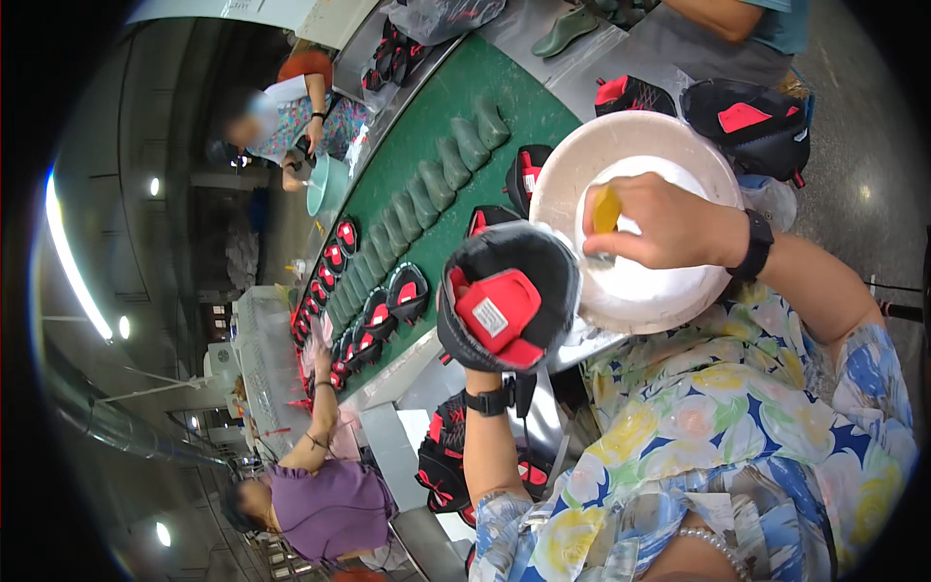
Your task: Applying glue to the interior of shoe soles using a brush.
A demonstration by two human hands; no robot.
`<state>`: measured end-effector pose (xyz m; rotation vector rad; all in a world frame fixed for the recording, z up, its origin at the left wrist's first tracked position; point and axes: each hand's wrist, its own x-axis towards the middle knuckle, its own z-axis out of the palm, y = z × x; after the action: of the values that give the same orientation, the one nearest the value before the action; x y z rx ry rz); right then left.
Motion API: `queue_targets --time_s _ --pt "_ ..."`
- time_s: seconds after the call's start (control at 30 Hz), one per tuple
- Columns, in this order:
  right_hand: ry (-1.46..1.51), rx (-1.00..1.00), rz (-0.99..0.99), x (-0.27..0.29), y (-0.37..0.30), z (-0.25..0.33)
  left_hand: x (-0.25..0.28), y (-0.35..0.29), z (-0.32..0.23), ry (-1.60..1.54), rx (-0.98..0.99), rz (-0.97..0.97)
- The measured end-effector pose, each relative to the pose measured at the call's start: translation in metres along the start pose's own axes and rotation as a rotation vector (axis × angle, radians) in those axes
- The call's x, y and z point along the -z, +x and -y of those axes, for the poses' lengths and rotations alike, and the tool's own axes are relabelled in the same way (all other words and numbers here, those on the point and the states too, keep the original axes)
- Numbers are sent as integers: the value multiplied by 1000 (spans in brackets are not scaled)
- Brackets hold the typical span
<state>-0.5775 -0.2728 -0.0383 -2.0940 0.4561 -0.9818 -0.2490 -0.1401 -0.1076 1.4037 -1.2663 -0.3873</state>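
My left hand (482, 379) holds up a black and red shoe upper (558, 272), its opening turned toward me and a white label on the red tongue. The upper hides most of that hand's fingers. In my right hand (667, 221) is a brush with a yellow handle (607, 208), gripped with the fingers closed. Its tip points down beside the upper's rim, over a wide pale basin (555, 184) with white content (669, 291). Whether the brush touches the upper I cannot tell.
A green conveyor belt (529, 82) carries a row of grey-green shoe lasts (424, 202) and several shoe uppers (407, 293). More uppers (745, 121) lie beyond the basin. A person in purple (330, 509) reaches over the belt; another works near a teal bowl (328, 184).
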Motion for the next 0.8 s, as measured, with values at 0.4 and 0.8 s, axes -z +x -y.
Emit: queue_targets --time_s 0.4,0.8 --pt "103 -67 -106 -41 2 20 24 -1 30 -213 209 82" --pt "-16 -371 -74 5 8 -14 119 75 179 -543 622 -194"
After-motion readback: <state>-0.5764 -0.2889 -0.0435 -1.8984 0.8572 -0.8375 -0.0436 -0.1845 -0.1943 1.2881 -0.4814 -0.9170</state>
